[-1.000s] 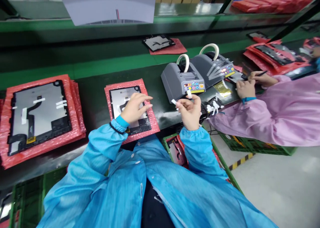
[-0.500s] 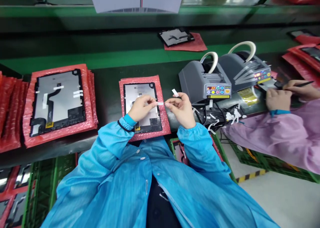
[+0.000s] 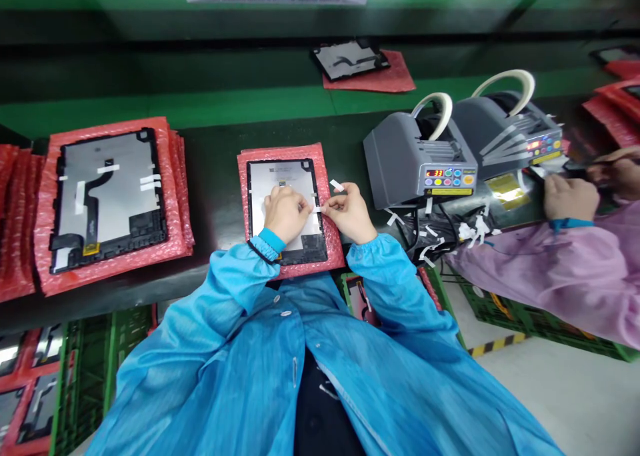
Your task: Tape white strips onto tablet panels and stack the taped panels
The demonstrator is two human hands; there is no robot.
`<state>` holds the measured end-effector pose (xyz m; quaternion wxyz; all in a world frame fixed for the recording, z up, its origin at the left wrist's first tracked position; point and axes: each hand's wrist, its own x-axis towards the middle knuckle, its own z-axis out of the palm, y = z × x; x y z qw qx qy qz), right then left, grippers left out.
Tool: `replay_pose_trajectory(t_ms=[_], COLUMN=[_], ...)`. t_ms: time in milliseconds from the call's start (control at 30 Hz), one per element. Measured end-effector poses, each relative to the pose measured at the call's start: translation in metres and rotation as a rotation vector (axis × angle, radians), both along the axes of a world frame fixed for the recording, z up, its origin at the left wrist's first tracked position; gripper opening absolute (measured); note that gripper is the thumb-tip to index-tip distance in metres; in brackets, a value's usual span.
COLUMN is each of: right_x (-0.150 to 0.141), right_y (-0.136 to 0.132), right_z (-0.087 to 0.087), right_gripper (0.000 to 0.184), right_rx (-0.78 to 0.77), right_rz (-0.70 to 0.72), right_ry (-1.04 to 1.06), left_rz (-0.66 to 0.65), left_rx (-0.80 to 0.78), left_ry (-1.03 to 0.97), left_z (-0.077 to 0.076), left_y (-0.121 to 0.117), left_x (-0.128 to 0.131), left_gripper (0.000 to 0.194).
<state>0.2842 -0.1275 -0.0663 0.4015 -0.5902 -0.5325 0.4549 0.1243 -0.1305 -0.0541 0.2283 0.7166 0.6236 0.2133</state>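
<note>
A black-framed tablet panel (image 3: pixel 265 196) with a silver back lies on a pink bubble-wrap bag (image 3: pixel 280 153) on the dark bench. My left hand (image 3: pixel 286 214) and my right hand (image 3: pixel 350 213) are close together, low over the panel's right side. A small white tape strip (image 3: pixel 316 209) spans the gap between their fingertips, at or just above the panel surface. A second white strip (image 3: pixel 337 186) sticks out from my right fingers. My hands hide the lower middle of the panel.
Two grey tape dispensers (image 3: pixel 420 156) (image 3: pixel 505 126) with tape rolls stand to the right. Beyond them, a co-worker's hand (image 3: pixel 570 199) in a pink sleeve works. A stacked panel (image 3: pixel 107 196) lies left, another panel (image 3: pixel 350 59) behind. Green crates sit below the bench.
My hands have come down from above the panel and closed in toward its surface, with the tape strip between them. The view has shifted, so the bench items sit further left than a second ago.
</note>
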Motion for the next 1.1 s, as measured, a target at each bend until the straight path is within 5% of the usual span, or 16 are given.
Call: replay_pose_trajectory(t_ms=[600, 733, 867, 1100], right_x=[0.003, 0.014, 0.017, 0.011], right_y=[0.009, 0.011, 0.006, 0.001], right_z=[-0.009, -0.013, -0.001, 0.022], right_gripper=[0.049, 0.054, 0.030, 0.038], right_rx=[-0.059, -0.028, 0.026, 0.175], right_rz=[0.009, -0.063, 0.105, 0.371], right_ry=[-0.241, -0.148, 0.023, -0.133], left_rz=[-0.026, 0.032, -0.003, -0.203], left_rx=[-0.012, -0.006, 0.059, 0.034], left_ry=[0.110, 0.083, -0.058, -0.088], left_z=[-0.004, -0.003, 0.001, 0.012], left_y=[0.001, 0.006, 0.016, 0.023], left_x=[0.005, -0.003, -0.015, -0.017], left_gripper=[0.021, 0.014, 0.014, 0.019])
